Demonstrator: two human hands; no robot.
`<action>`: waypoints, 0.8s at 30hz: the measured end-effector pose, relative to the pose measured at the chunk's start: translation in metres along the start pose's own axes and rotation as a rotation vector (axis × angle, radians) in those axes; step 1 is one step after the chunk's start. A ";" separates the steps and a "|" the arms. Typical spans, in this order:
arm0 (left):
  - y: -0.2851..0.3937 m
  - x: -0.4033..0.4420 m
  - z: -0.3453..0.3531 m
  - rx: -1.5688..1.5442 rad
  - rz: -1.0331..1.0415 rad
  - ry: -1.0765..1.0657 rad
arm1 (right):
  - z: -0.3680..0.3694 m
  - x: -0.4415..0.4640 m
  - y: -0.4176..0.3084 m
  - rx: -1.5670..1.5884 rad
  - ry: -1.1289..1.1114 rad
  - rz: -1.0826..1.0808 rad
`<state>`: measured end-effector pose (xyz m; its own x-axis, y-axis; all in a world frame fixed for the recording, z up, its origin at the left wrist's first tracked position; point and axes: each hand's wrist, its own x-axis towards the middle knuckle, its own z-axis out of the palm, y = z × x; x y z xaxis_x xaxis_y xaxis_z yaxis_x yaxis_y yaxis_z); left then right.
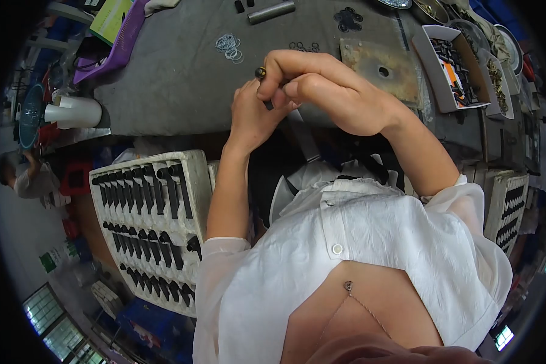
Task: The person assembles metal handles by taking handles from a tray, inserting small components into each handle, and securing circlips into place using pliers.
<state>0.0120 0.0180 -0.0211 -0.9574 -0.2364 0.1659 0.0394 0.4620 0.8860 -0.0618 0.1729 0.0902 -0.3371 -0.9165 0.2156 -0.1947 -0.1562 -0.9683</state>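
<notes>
My left hand (250, 118) and my right hand (337, 91) meet above the near part of the grey-covered table. Between them is a small black rod-like part (260, 73) with a yellowish ring at its end; most of it is hidden by fingers. The left fingers are closed around its lower portion. My right hand is closed too, its curled fingers and thumb at the part's upper end. Just beyond the hands lie a loose pile of pale thin rings (229, 48) and several small black rings (304, 47).
A stained metal plate with a hole (382, 71) lies right of my hands, beside a white box (440, 70) of black parts. A foam tray (197, 182) holding rows of black parts stands at the lower left. Behind are a metal cylinder (272, 12) and purple basket (125, 45). Another person (33, 176) is far left.
</notes>
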 end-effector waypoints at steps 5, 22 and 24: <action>-0.001 -0.001 0.004 0.027 -0.024 0.020 | 0.005 -0.002 0.007 0.037 0.045 -0.020; 0.019 -0.003 -0.015 -0.255 0.183 -0.070 | 0.022 0.001 0.005 -0.731 0.055 -0.477; 0.011 -0.006 -0.008 -0.308 0.181 -0.040 | 0.036 0.008 0.023 -0.658 0.151 -0.594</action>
<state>0.0207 0.0178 -0.0095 -0.9370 -0.1382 0.3208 0.2883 0.2124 0.9337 -0.0358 0.1485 0.0655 -0.1210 -0.6862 0.7173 -0.8485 -0.3036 -0.4335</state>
